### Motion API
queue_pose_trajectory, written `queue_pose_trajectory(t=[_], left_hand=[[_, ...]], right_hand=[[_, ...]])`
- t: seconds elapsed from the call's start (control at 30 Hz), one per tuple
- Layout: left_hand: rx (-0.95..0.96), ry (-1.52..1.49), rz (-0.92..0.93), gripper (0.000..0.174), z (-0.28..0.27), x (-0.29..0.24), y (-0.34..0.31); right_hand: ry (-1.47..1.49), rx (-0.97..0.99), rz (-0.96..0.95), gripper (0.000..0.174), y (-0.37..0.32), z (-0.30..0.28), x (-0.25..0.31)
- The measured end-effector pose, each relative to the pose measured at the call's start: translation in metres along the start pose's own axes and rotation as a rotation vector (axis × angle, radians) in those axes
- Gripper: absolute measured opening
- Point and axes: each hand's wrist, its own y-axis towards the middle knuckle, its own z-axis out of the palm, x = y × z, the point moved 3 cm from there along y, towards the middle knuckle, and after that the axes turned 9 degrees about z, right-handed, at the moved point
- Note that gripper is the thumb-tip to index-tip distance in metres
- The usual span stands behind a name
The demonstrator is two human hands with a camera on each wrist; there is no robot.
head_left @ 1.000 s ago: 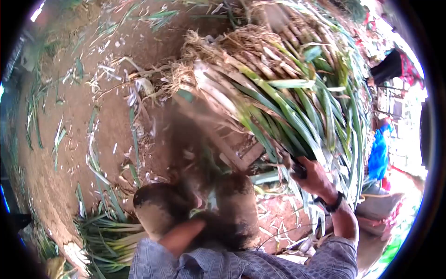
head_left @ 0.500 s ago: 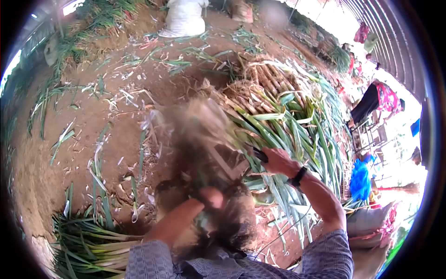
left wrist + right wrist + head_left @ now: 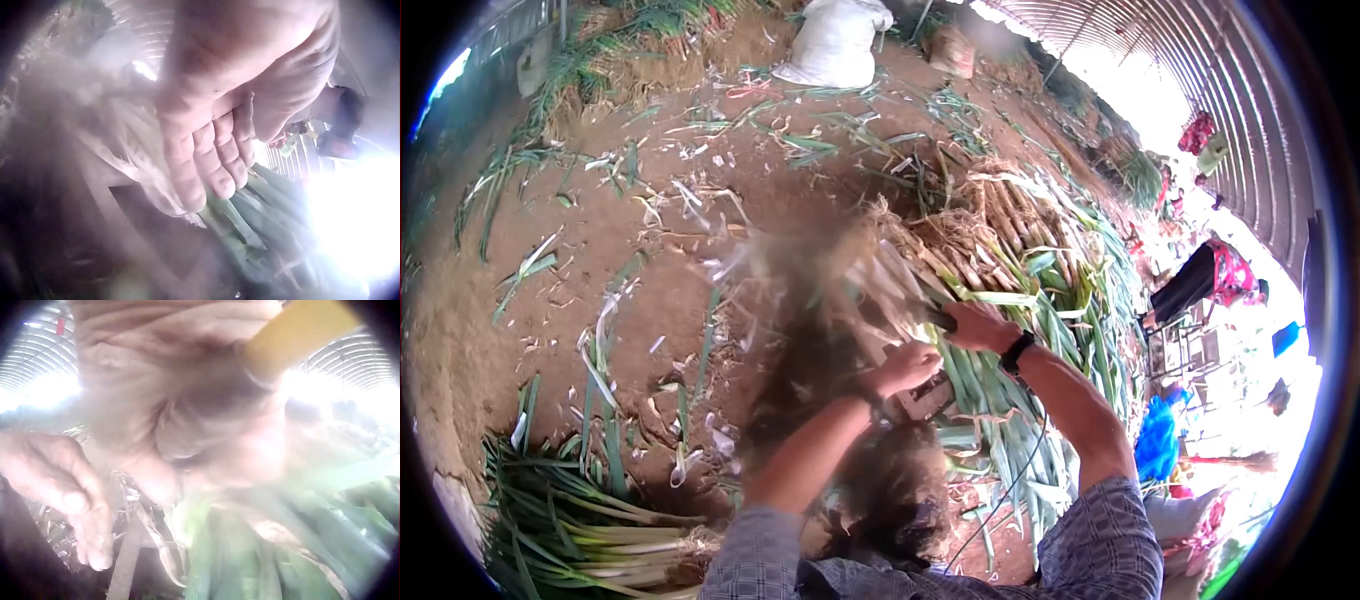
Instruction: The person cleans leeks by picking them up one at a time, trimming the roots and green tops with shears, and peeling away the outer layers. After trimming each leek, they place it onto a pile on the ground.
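Note:
Leeks (image 3: 1000,260) lie in a big pile, pale stems and roots toward the far left, green leaves toward the right. At the near edge of the pile, my right hand (image 3: 980,328) grips a tool by its handle (image 3: 209,403), which is dark with a yellow end (image 3: 300,337); the tool's working part is hidden. My left hand (image 3: 905,368) is beside it, a little nearer to my body. In the left wrist view its fingers (image 3: 215,169) are loosely bent over the leek leaves (image 3: 231,228), with nothing seen held in them.
A small wooden piece (image 3: 925,400) sits below my left hand. More leeks (image 3: 610,540) lie at the lower left. Leaf scraps (image 3: 605,350) litter the soil. A white sack (image 3: 835,45) stands at the back, and a person (image 3: 1215,275) bends over at the right.
My left hand has come up from my lap to the pile's near edge. My right hand has moved left with the tool. The head view has tilted up.

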Motion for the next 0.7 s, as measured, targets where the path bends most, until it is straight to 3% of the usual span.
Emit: queue_pose_trajectory(t=[0.03, 0.13, 0.17, 0.27, 0.3, 0.33, 0.37, 0.43, 0.47, 0.53, 0.57, 0.63, 0.7], left_hand=[[0.037, -0.262, -0.16, 0.03, 0.003, 0.013, 0.01], [-0.305, -0.563, -0.389, 0.026, 0.007, 0.04, 0.022], [-0.4, -0.663, -0.363, 0.019, 0.018, 0.069, 0.029], [-0.735, -0.324, -0.249, 0.012, 0.034, 0.12, 0.047], [-0.73, -0.369, -0.264, 0.011, 0.033, 0.127, 0.044], [-0.826, -0.229, -0.247, 0.011, 0.028, 0.126, 0.045], [-0.921, -0.082, -0.243, 0.011, 0.025, 0.129, 0.046], [-0.962, -0.103, -0.243, 0.015, 0.026, 0.142, 0.046], [-0.934, 0.068, -0.192, 0.016, 0.029, 0.152, 0.044], [-0.854, -0.618, -0.286, 0.014, 0.044, 0.189, 0.044], [-0.776, -0.906, -0.287, 0.012, 0.035, 0.177, 0.04], [-0.697, -1.03, -0.331, 0.013, 0.023, 0.137, 0.034], [-0.392, -0.091, -0.008, 0.017, 0.021, 0.158, 0.037]], right_hand=[[-0.009, -0.033, -0.008, 0.029, 0.003, -0.002, 0.004], [-0.207, 0.011, -0.023, 0.028, 0.008, -0.016, 0.014], [-0.278, 0.11, 0.005, 0.028, 0.011, -0.016, 0.012], [-0.242, 0.085, 0.016, 0.026, 0.013, -0.018, -0.007], [-0.249, 0.098, 0.056, 0.025, 0.014, -0.018, -0.019], [-0.312, 0.171, 0.166, 0.025, 0.013, -0.017, -0.033], [-0.28, 0.2, 0.139, 0.026, 0.001, -0.028, -0.024], [-0.221, 0.262, 0.087, 0.026, -0.031, -0.052, -0.012], [-0.278, 0.196, 0.052, 0.027, -0.043, -0.055, -0.023], [-0.277, 0.213, 0.253, 0.028, -0.075, -0.054, -0.059], [-0.286, 0.248, 0.26, 0.024, -0.092, -0.056, -0.063], [-0.22, 0.316, 0.283, 0.024, -0.124, -0.055, -0.078], [-0.184, 0.292, 0.338, 0.026, -0.148, -0.05, -0.094]])
